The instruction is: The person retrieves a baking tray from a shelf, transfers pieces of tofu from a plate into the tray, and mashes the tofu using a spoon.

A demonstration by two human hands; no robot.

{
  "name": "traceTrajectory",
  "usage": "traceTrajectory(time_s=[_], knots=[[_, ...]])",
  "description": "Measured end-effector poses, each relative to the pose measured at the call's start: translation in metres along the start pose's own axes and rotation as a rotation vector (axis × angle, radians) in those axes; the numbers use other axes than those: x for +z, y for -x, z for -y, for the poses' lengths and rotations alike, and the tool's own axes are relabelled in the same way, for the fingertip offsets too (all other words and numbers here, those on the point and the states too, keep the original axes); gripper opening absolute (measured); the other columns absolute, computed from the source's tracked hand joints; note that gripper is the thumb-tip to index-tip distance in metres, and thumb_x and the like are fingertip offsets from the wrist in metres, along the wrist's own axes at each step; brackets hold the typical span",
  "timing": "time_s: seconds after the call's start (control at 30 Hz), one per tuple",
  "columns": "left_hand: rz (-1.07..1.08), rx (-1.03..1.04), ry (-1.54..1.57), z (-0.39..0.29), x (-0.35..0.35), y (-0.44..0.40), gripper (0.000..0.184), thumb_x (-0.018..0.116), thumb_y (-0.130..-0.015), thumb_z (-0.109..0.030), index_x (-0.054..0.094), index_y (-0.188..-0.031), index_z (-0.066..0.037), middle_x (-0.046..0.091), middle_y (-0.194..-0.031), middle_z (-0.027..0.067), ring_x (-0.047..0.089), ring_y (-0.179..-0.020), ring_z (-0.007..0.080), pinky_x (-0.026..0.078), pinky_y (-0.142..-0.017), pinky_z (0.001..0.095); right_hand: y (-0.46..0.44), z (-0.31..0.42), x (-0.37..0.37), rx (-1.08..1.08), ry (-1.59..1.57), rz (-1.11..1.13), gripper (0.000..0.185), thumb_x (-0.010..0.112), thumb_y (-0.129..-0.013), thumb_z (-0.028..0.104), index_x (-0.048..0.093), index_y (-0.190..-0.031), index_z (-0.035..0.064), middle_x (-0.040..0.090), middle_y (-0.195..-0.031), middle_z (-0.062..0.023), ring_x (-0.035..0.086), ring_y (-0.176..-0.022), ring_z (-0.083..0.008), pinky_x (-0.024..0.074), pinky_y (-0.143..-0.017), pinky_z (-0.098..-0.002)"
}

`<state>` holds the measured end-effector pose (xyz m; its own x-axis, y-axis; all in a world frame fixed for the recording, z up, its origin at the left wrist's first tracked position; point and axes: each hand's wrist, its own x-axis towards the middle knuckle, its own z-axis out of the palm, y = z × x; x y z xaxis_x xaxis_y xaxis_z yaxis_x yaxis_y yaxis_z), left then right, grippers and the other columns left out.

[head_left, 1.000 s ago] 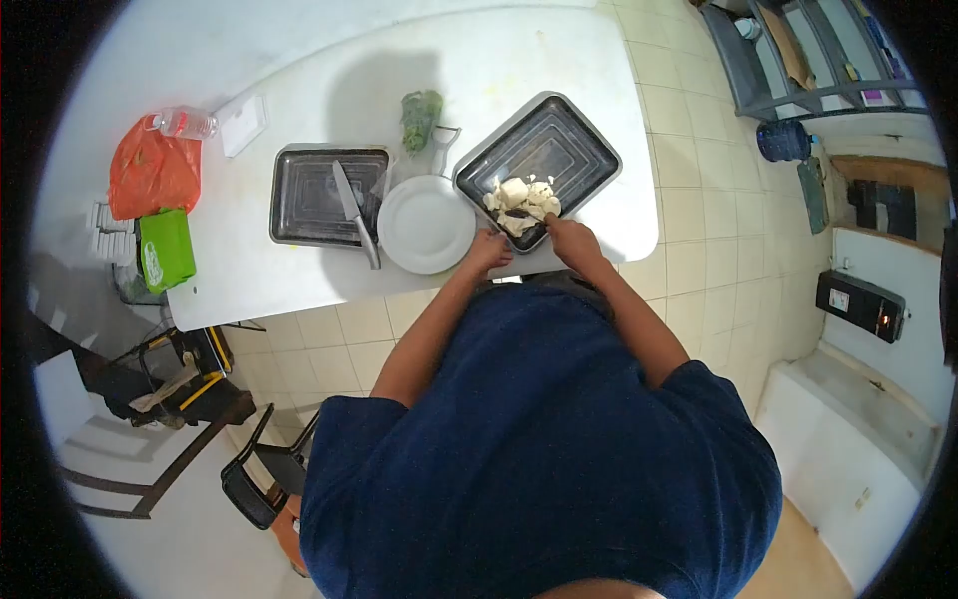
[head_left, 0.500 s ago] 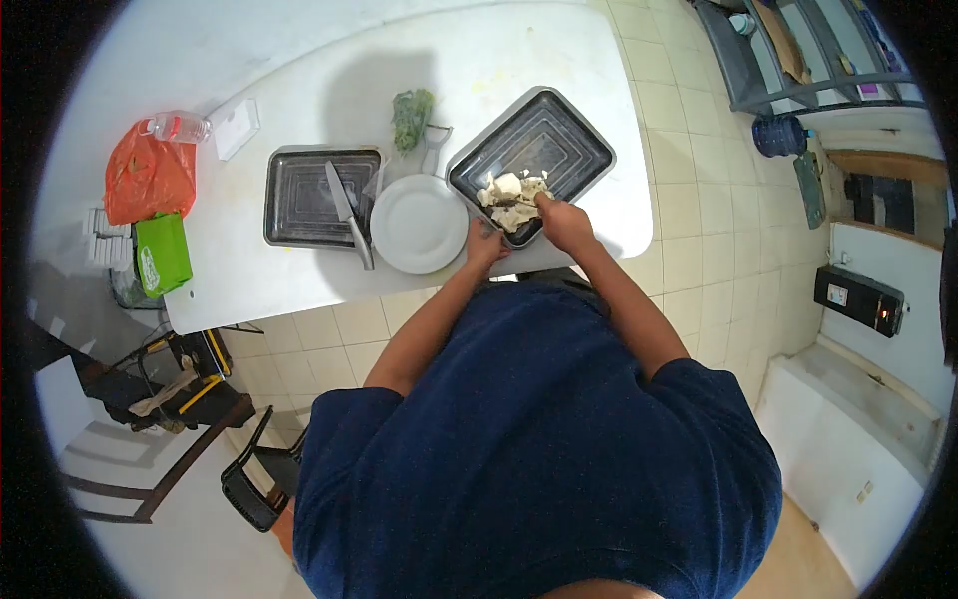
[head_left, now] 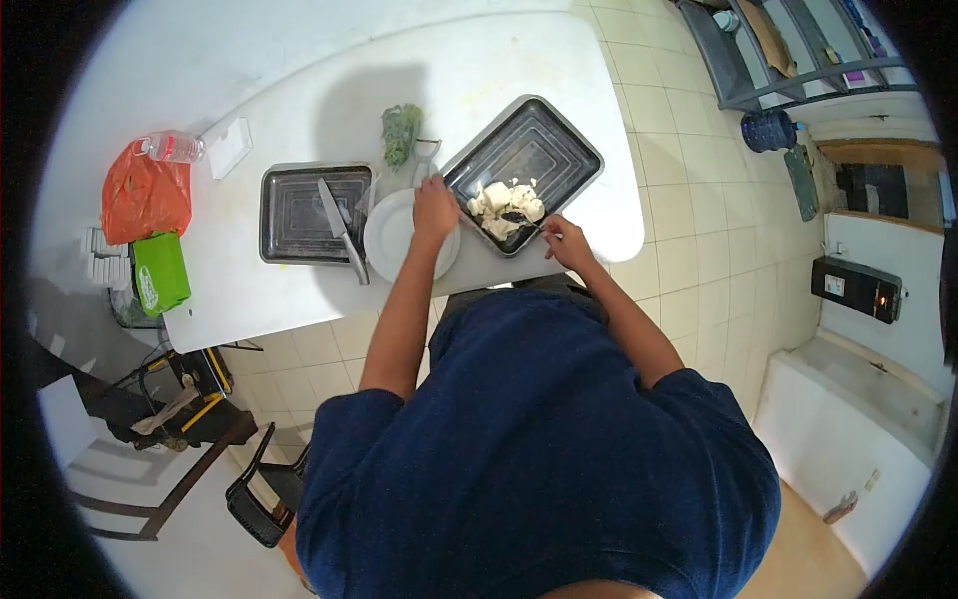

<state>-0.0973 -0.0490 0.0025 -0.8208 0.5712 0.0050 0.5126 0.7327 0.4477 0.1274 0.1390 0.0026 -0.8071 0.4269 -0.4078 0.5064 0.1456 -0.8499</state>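
Observation:
My right hand (head_left: pixel 567 243) is closed on a thin-handled utensil (head_left: pixel 533 226), which reaches into pale, crumbly food chunks (head_left: pixel 496 197); its head is not clear. The food lies in the near part of a dark rectangular baking tray (head_left: pixel 559 150). At that tray's left corner, my left hand (head_left: pixel 436 210) has its fingers bent at the rim, apparently gripping it. Below this hand is a white plate (head_left: pixel 387 240), partly covered by the hand and forearm. A Y-shaped grey utensil (head_left: pixel 427 150) lies just beyond the fingers, next to a bunch of green leaves (head_left: pixel 400 135).
A second dark tray (head_left: pixel 284 215) on the left has a knife (head_left: pixel 342 230) lying across it. Farther left are an orange bag (head_left: pixel 147 200), a clear bottle (head_left: pixel 177 147), a green pack (head_left: pixel 161 272) and a white box (head_left: pixel 231 148). A black chair (head_left: pixel 257 509) stands behind.
My left hand has moved from the tray's near corner up to its left corner, over the plate. My right hand has shifted slightly down and toward the tray's near right edge.

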Motion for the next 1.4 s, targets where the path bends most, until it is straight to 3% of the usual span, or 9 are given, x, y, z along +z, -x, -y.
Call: traceTrajectory(time_s=[0.1,0.2,0.4,0.8,0.9,1.0,1.1,1.3,1.4], knots=[[-0.016,0.063,-0.017,0.018,0.015,-0.028,0.027,0.055,-0.082,-0.012,0.056,-0.108,-0.002,0.058,-0.106,0.0247,0.055,-0.099,0.0433,0.047,-0.083,0.0492,-0.004,-0.014,0.005,-0.034,-0.067,-0.009,0.006,0.059,-0.088,0.003,0.054,-0.091,0.0016,0.062,-0.08,-0.0089,0.063,-0.062,-0.0163,0.0535,-0.05,-0.0319],[0.216,0.049,0.011,0.031,0.029,-0.04,0.035,0.059,-0.078,-0.008,0.053,-0.113,-0.003,0.06,-0.104,0.0224,0.057,-0.097,0.0418,0.048,-0.083,0.0489,-0.007,-0.019,0.006,-0.032,-0.071,0.003,0.005,0.058,-0.087,0.002,0.053,-0.09,0.0018,0.061,-0.081,-0.009,0.064,-0.062,-0.0166,0.0539,-0.051,-0.0327],[0.16,-0.086,0.114,0.008,0.011,-0.031,0.037,0.066,-0.069,-0.002,0.053,-0.103,-0.004,0.064,-0.1,0.0213,0.06,-0.096,0.0409,0.048,-0.083,0.0472,-0.005,-0.022,0.005,-0.009,-0.068,0.009,0.006,0.057,-0.086,-0.002,0.054,-0.09,0.0012,0.06,-0.08,-0.008,0.064,-0.064,-0.0171,0.0547,-0.053,-0.0312],[0.119,-0.194,0.335,0.031,0.0,-0.002,0.033,0.054,-0.072,0.003,0.051,-0.103,-0.007,0.064,-0.093,0.025,0.061,-0.091,0.0437,0.047,-0.076,0.0483,-0.001,-0.008,-0.001,-0.061,-0.03,0.091,0.009,0.059,-0.087,0.002,0.055,-0.094,-0.0014,0.06,-0.083,-0.0064,0.064,-0.071,-0.0161,0.0544,-0.057,-0.0301],[0.125,-0.268,0.356,0.032,-0.003,0.009,0.031,0.052,-0.075,0.004,0.052,-0.103,-0.006,0.064,-0.09,0.0247,0.062,-0.087,0.0429,0.047,-0.075,0.0468,-0.002,-0.005,0.001,-0.062,0.0,0.118,0.008,0.055,-0.09,0.009,0.056,-0.094,0.0018,0.063,-0.082,-0.0111,0.066,-0.069,-0.0242,0.0532,-0.059,-0.0374],[0.066,-0.266,0.475,0.041,0.007,0.018,0.031,0.05,-0.078,0.005,0.053,-0.107,-0.007,0.063,-0.09,0.0247,0.062,-0.085,0.0422,0.047,-0.075,0.0449,-0.007,0.0,-0.005,-0.276,0.442,0.068,0.01,0.051,-0.092,0.015,0.055,-0.097,0.0068,0.064,-0.08,-0.018,0.065,-0.071,-0.0353,0.0512,-0.063,-0.0462],[0.007,-0.332,0.438,0.029,-0.001,0.024,0.032,0.05,-0.082,0.004,0.056,-0.111,-0.007,0.063,-0.087,0.0247,0.062,-0.082,0.0412,0.047,-0.074,0.0439,-0.005,0.04,-0.01,-0.255,0.669,0.107,0.013,0.048,-0.092,0.019,0.053,-0.1,0.0105,0.063,-0.078,-0.021,0.062,-0.076,-0.0413,0.0481,-0.067,-0.052],[-0.15,-0.287,0.503,0.037,0.015,0.029,0.034,0.05,-0.082,0.005,0.06,-0.112,-0.007,0.064,-0.085,0.0239,0.063,-0.081,0.0399,0.047,-0.072,0.0434,-0.012,0.047,0.006,-0.349,0.929,0.32,0.02,0.047,-0.088,0.016,0.054,-0.107,0.0123,0.064,-0.076,-0.0157,0.064,-0.072,-0.0375,0.048,-0.06,-0.051],[-0.057,-0.391,0.536,0.03,0.005,0.027,0.035,0.048,-0.082,0.007,0.06,-0.112,-0.007,0.064,-0.09,0.0238,0.063,-0.086,0.0392,0.048,-0.075,0.0425,-0.006,0.029,0.011,-0.432,0.955,0.332,0.03,0.048,-0.085,0.013,0.055,-0.114,0.0142,0.065,-0.076,-0.0146,0.065,-0.071,-0.0354,0.0485,-0.057,-0.0493]])
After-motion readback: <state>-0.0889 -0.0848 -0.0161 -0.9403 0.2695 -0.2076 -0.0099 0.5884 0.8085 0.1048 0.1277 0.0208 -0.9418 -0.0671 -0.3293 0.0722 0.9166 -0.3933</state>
